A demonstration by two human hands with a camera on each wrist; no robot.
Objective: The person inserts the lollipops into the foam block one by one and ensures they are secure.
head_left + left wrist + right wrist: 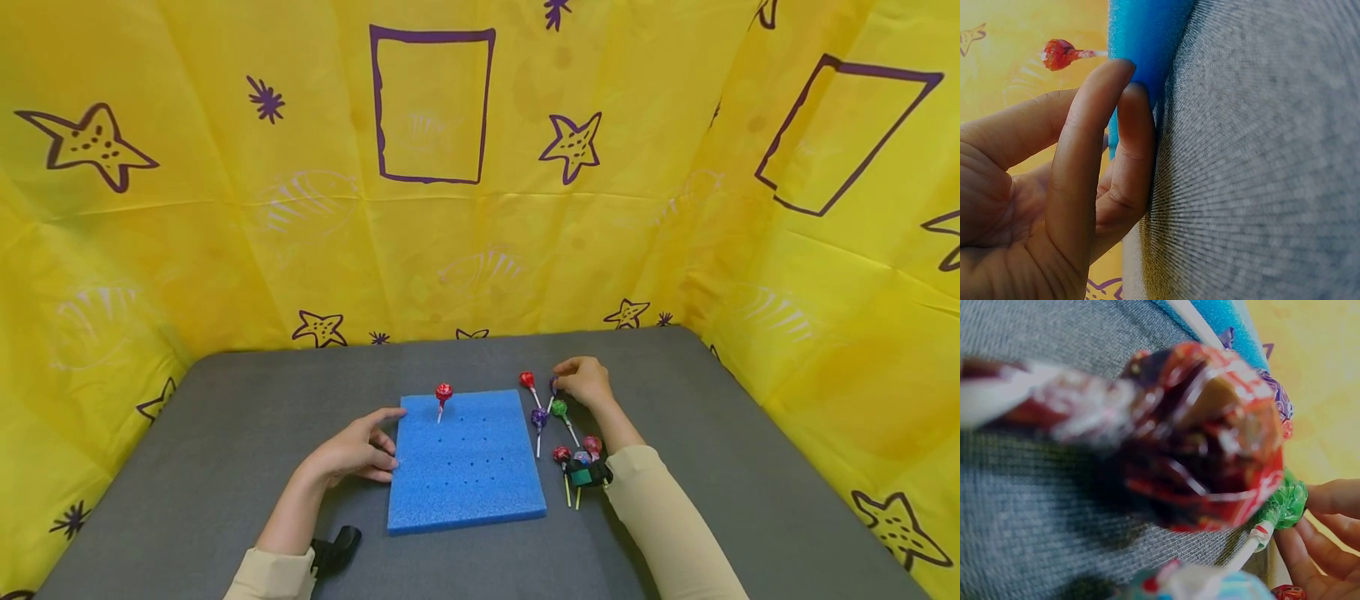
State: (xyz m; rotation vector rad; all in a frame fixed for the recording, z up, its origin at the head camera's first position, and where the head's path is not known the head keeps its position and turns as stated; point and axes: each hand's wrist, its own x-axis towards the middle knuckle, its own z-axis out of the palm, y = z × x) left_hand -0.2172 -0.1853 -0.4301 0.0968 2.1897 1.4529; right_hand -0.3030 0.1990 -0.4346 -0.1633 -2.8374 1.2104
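A blue foam block (pixel 465 500) with rows of small holes lies on the grey table. One red lollipop (pixel 444 392) stands upright in its far left part. At the block's left edge my left hand (pixel 352 450) rests relaxed fingers, the thumb (pixel 1094 125) touching the foam in the left wrist view. Right of the block, my right hand (pixel 588 385) pinches the head of a dark purple-blue lollipop (pixel 553 387), partly hidden by the fingers. Close by lie a red lollipop (pixel 527 380), a purple lollipop (pixel 539 418) and a green lollipop (pixel 1289 500).
Several more lollipops, one dark red (pixel 562 454) and one pink-red (pixel 592 444), lie below my right wrist, partly covered by the wrist camera (pixel 588 474). Yellow cloth (pixel 427 233) with purple drawings walls the table (pixel 247 450) at the back and sides.
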